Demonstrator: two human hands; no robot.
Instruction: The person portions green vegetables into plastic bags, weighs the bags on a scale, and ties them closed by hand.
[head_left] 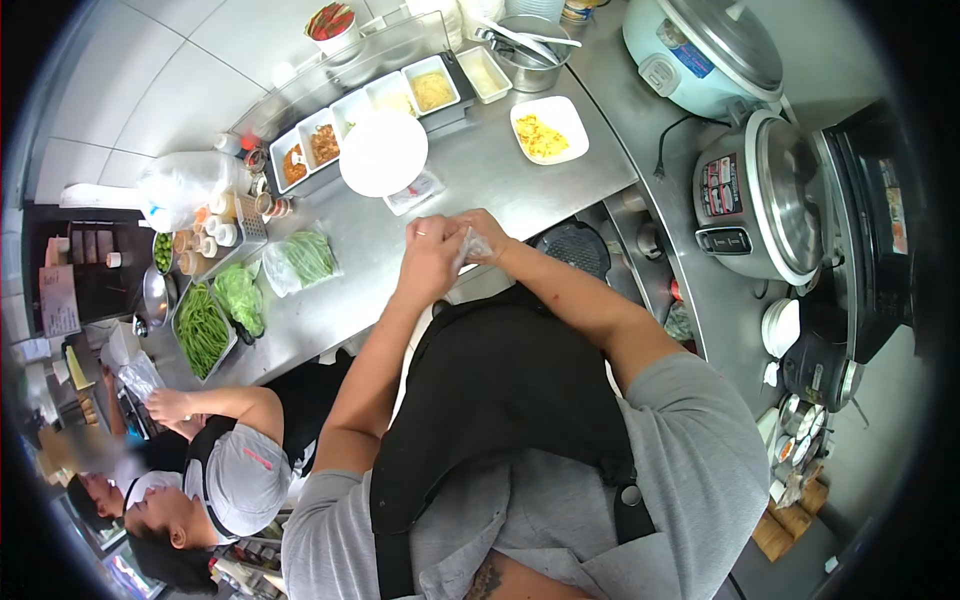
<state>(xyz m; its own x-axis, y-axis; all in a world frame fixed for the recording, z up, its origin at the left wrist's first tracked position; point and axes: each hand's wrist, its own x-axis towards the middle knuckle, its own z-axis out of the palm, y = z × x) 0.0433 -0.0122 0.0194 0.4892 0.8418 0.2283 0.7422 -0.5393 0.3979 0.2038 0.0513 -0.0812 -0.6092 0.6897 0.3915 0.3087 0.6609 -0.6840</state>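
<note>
My two hands meet over the front edge of the steel counter [480, 190]. My left hand [428, 252], with a ring on one finger, is closed on thin crumpled clear plastic, which looks like a disposable glove [474, 246]. My right hand [490, 230] is closed against the same plastic, its fingertips partly hidden. Just beyond them a round white plate or lid [384, 153] covers part of the ingredient trays, above a small flat packet [416, 192]. A square white bowl [549, 131] of yellow scrambled egg stands on the right.
White ingredient trays [433, 91] line the back. Bagged greens [305, 258], lettuce [238, 298] and a tray of green beans [202, 332] lie left. A pot with utensils [530, 66] stands behind; rice cookers [756, 196] are right. Two co-workers [235, 455] work at left.
</note>
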